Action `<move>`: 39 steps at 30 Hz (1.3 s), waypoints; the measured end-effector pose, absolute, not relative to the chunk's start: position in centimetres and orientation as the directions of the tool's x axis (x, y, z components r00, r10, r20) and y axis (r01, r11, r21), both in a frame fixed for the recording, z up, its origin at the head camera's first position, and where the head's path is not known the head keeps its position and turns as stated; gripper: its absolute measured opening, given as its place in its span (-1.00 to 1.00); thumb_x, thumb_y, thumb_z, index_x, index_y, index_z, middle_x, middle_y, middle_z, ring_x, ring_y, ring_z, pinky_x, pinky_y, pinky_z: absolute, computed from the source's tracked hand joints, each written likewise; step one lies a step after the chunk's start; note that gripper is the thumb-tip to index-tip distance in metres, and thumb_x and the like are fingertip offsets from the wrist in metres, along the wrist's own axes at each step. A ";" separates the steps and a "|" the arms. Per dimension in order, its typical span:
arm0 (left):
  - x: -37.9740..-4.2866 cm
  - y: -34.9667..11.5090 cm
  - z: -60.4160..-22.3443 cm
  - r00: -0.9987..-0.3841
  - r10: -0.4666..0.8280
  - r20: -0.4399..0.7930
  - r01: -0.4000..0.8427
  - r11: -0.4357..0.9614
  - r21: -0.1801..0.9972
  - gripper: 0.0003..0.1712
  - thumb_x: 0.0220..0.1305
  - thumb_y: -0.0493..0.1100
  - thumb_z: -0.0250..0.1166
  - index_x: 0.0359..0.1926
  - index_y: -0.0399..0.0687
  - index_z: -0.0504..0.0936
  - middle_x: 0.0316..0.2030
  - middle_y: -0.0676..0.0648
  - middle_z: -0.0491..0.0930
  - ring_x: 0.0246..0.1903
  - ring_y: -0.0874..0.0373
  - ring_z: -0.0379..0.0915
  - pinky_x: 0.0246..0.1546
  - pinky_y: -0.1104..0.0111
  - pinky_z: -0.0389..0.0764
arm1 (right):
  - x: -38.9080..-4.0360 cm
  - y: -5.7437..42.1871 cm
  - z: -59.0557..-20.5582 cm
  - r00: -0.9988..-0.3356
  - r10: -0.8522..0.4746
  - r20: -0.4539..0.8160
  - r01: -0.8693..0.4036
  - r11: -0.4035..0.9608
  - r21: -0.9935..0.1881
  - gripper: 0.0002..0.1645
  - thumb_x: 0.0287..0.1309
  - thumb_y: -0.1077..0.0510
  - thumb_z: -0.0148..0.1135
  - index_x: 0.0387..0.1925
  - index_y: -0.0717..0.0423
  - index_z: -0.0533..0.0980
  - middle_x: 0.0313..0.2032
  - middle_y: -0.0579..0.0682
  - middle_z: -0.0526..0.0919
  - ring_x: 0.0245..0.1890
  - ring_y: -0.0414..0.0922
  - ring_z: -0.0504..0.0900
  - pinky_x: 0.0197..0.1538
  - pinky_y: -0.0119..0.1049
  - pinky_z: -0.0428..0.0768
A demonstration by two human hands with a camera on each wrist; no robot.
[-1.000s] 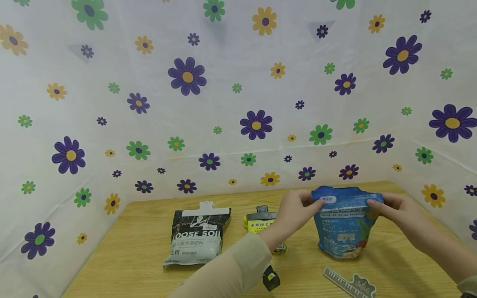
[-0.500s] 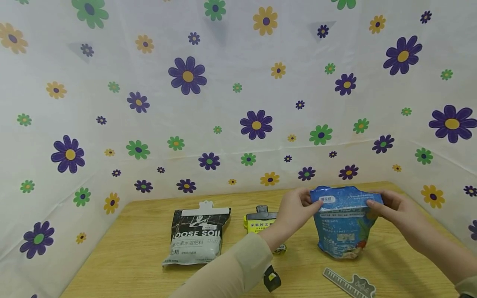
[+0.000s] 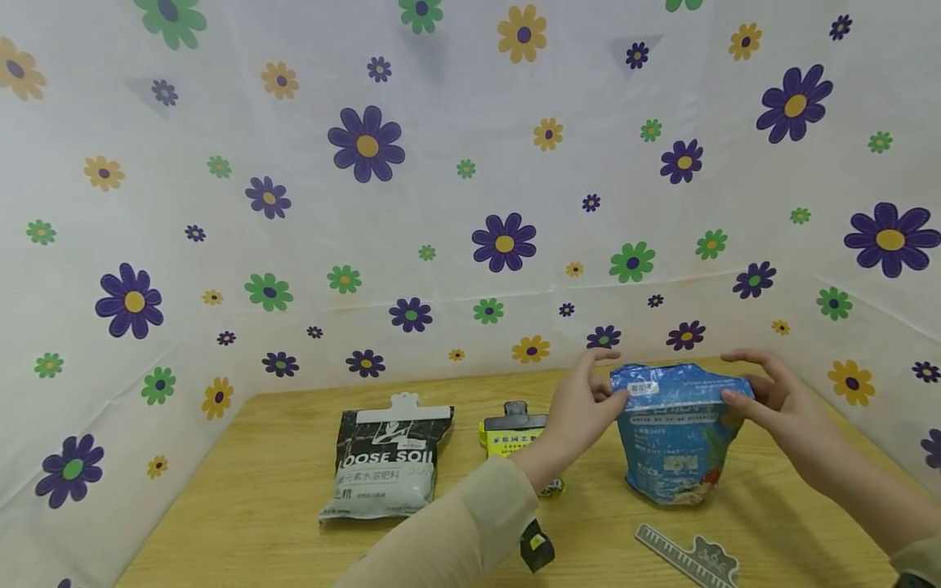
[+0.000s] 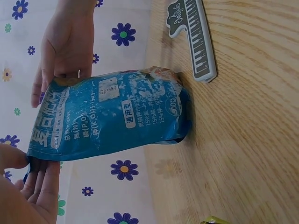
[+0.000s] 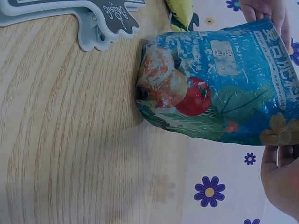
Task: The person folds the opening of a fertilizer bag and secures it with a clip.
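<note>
A blue fertilizer bag [image 3: 678, 449] stands upright on the table at the right, its top edge folded over toward the front. At the top left corner, my left hand [image 3: 584, 408] pinches the bag between the thumb in front and fingers behind. My right hand [image 3: 787, 404] pinches the opposite top corner the same way. Both index fingers are lifted off the bag in the head view. In front of the bag lies a grey bag clip [image 3: 687, 555] with a piano-key pattern, also visible in the left wrist view as a clip [image 4: 198, 42] beside the bag's base.
To the left, a black and grey soil bag [image 3: 385, 469] carries a white clip [image 3: 404, 412]. A yellow packet [image 3: 507, 443] with a black clip [image 3: 515, 418] is partly behind my left forearm. A black clip [image 3: 537, 547] lies nearer. Flowered cloth [image 3: 441, 204] surrounds the wooden table [image 3: 257, 490].
Both index fingers have lifted from the bag's folded top and now point outward. The fold leaned further forward earlier on. The bag and the clips keep their places.
</note>
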State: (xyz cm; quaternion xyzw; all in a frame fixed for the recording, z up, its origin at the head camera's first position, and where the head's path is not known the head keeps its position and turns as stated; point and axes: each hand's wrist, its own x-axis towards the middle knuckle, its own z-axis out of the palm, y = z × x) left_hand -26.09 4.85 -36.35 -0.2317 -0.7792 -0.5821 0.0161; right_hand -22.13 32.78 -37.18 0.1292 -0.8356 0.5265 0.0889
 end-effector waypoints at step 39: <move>-25.9 4.6 -37.0 -0.912 0.363 0.191 0.296 0.261 0.919 -0.76 0.54 -0.02 0.33 -0.04 -0.02 0.84 -0.15 0.04 0.81 -0.29 0.42 0.62 -0.21 0.53 0.72 | -22.1 33.2 -37.6 -0.983 -0.129 0.131 -0.173 0.416 -0.893 -0.71 0.59 0.13 0.19 0.16 -0.14 0.72 -0.07 -0.60 0.65 -0.13 -0.38 0.66 -0.07 -0.55 0.64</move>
